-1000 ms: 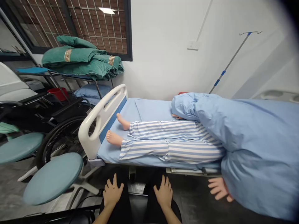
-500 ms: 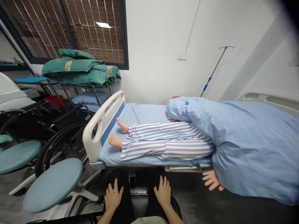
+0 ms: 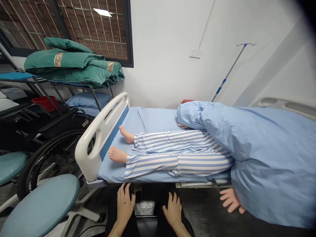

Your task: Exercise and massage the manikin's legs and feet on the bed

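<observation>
My left hand (image 3: pixel 125 204) is over my left knee, fingers apart and pointing toward the bed's near edge. Nothing is in it. On my right knee rests my right hand (image 3: pixel 173 209), open and empty. In front of both lies a figure, seemingly a nursing manikin, in blue-and-white striped trousers (image 3: pixel 170 163) on a bed with a blue sheet (image 3: pixel 158 118). Its bare feet (image 3: pixel 118 154) point to the white footboard (image 3: pixel 85 158). A blue quilt (image 3: pixel 269 154) covers its upper body, and its stiff hand (image 3: pixel 231 199) sticks out below the quilt over the bed's side.
A wheelchair wheel (image 3: pixel 53 161) and a teal round stool (image 3: pixel 41 205) stand to the left. Green folded quilts (image 3: pixel 74 67) lie on a rack under the barred window, near a red basin (image 3: pixel 45 103). Behind the bed stands an IV pole (image 3: pixel 229 72).
My left hand has moved forward along the thigh toward the bed and seems slightly raised. My right hand stays on the knee. The view has tilted down and come a little closer to the bed.
</observation>
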`<state>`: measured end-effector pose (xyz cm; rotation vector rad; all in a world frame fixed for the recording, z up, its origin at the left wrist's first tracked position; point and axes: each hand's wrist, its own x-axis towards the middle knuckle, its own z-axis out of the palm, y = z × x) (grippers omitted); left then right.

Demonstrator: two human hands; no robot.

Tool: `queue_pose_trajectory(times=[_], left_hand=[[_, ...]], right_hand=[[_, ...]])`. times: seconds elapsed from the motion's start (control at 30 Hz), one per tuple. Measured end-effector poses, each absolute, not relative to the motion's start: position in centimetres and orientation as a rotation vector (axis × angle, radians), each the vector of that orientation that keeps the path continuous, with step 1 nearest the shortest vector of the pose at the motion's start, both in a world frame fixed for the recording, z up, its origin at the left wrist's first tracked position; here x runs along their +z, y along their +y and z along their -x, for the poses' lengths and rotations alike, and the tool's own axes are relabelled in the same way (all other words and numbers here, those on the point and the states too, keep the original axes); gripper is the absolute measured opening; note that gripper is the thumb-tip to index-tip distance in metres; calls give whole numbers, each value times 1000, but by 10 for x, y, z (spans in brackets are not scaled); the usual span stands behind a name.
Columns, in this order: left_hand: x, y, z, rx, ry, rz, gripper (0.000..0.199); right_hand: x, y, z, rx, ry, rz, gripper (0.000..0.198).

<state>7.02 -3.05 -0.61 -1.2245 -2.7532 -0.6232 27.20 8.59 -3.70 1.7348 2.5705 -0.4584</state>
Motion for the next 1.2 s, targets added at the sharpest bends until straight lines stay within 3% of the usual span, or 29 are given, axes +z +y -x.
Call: queue_pose_trajectory(times=[0.2, 0.27, 0.4, 0.53, 0.67, 0.83, 1.03, 1.2], left_hand=[[84, 93, -30, -948, -2461, 1575, 34], [102, 139, -10, -956, -2388, 1655, 36], [104, 220, 41, -802, -2275, 1899, 48], [79, 257, 97, -357, -2414, 1960, 63], [60, 254, 141, 153, -2569, 1840, 48], [64, 244, 158, 411, -2571, 1899, 41], [117, 252, 161, 434, -2447, 2006, 35], [208, 263, 151, 555, -2341, 1990, 39]], right_hand=[[44, 135, -217, -1390, 2919, -1167, 32], [70, 159, -196, -1564, 2921, -1055, 27], [92, 199, -177, -1671, 2916, -1197, 24], [90, 219, -175, -1846, 2828, -1254, 23], [88, 244, -164, -2060, 2666, -1290, 27], [79, 285, -131, -2476, 1987, -1330, 31], [53, 315, -110, -2518, 1688, -1298, 24], [37, 334, -99, -2459, 1507, -1475, 43]])
